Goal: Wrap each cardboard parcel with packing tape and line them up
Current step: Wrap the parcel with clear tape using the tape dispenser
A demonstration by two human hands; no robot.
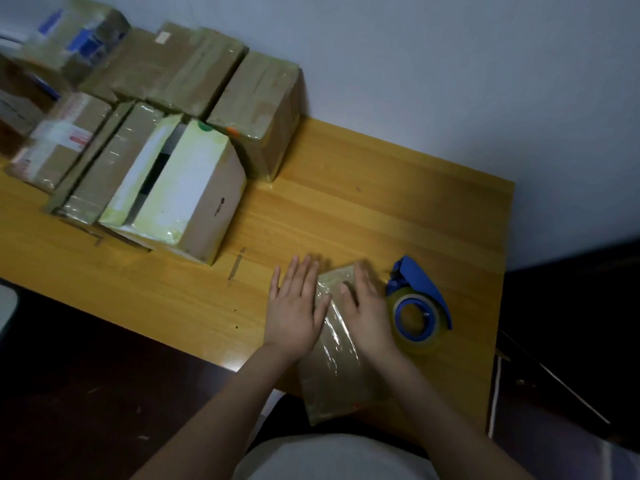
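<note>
Pressing down with straight fingers, the left hand (294,313) lies flat, palm down, half on the wood and half on the left edge of a flat brown parcel (341,372), its thumb laid across the glossy tape. The right hand (367,315) is flat too, spread on the parcel's far end; its fingertips are blurred. Neither hand grips anything. The two are close together with a narrow strip of parcel showing between them.

This parcel lies near the right end of the worktop (381,202), its near end reaching over the near edge towards the person's lap. Just beside the right hand, on its right, a blue tape dispenser (417,303) with a clear roll lies on its side.

At the far left corner, against the pale wall (450,81), a group of wrapped parcels (194,74) stands packed side by side and stacked. In front of them leans a white-faced box (187,192), well apart from the hands.

Both forearms come up from the bottom of the view, angled inward so the wrists converge on the parcel.
</note>
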